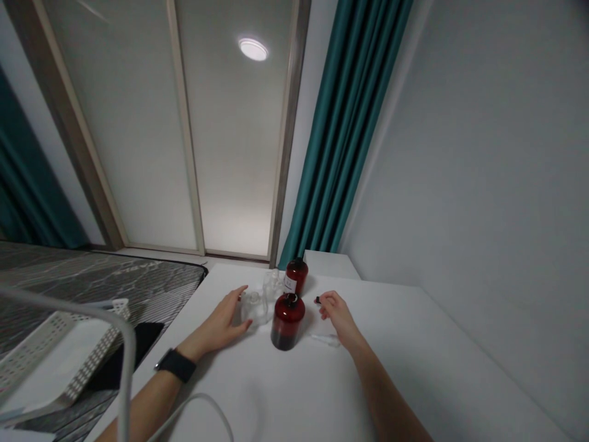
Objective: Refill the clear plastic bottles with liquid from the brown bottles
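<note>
My left hand (224, 320) reaches around the left side of a clear glass vessel (254, 309), thumb and fingers spread apart. Whether they touch the glass I cannot tell. Between my hands an amber bottle (287, 325) stands upright, dark liquid in its lower part. Behind it is a second amber bottle (297, 275) with a white label and a dark top. More clear glassware (273, 283) stands to that bottle's left. Right of the front bottle, my right hand (335, 312) pinches a small black cap (317, 300) above the table. A slim clear tube-like piece (326, 339) lies below that hand.
The white table (294, 393) meets the wall on the right. A pale cable (207, 398) curves over its front, and a grey tube (126, 368) crosses the left foreground. A white perforated basket (69, 350) sits at left. A white box (332, 264) is behind the bottles.
</note>
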`<action>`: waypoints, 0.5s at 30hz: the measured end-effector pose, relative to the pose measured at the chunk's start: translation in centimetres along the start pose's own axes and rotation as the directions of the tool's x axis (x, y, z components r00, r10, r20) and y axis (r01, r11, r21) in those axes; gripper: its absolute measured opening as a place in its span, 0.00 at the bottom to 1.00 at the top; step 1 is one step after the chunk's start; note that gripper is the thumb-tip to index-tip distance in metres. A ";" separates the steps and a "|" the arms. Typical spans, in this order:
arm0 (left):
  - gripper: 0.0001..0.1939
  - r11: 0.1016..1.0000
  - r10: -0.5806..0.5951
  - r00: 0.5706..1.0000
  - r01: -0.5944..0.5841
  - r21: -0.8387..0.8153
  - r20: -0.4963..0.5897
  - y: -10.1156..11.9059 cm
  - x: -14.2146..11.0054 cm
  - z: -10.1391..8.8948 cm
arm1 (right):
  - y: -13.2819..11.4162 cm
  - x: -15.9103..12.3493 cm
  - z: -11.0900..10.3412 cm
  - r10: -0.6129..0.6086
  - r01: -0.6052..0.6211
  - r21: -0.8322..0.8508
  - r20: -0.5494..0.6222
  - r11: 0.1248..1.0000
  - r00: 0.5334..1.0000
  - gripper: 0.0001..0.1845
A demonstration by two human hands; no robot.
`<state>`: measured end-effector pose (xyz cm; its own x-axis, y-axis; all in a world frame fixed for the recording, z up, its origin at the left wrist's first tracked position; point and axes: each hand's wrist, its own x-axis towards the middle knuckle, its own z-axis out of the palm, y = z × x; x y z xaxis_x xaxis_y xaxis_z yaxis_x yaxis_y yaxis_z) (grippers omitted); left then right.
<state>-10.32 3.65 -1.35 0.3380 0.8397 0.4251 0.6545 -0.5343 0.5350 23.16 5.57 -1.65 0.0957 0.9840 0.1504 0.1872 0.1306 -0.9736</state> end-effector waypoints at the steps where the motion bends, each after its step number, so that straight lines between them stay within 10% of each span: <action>1: 0.35 0.999 0.030 0.999 -0.030 0.019 -0.043 0.6 0.0 -0.2 | -0.3 -0.1 0.0 -0.027 0.027 0.012 -0.023 1.000 0.999 0.17; 6: 0.27 0.961 0.275 0.935 -0.262 0.087 -0.225 5.6 0.1 0.1 | -2.7 -0.9 1.4 -0.211 0.219 0.053 -0.127 0.974 0.969 0.15; 15: 0.29 0.921 0.389 0.917 -0.389 0.018 -0.088 8.4 -0.4 1.4 | -6.3 -3.8 5.9 -0.461 0.461 -0.016 -0.040 0.887 0.887 0.07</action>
<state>-4.02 -1.06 1.93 0.5047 0.5540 0.6621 0.4840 -0.8166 0.3144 15.80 1.71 2.92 0.0375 0.8073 0.5890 0.2255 0.5673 -0.7920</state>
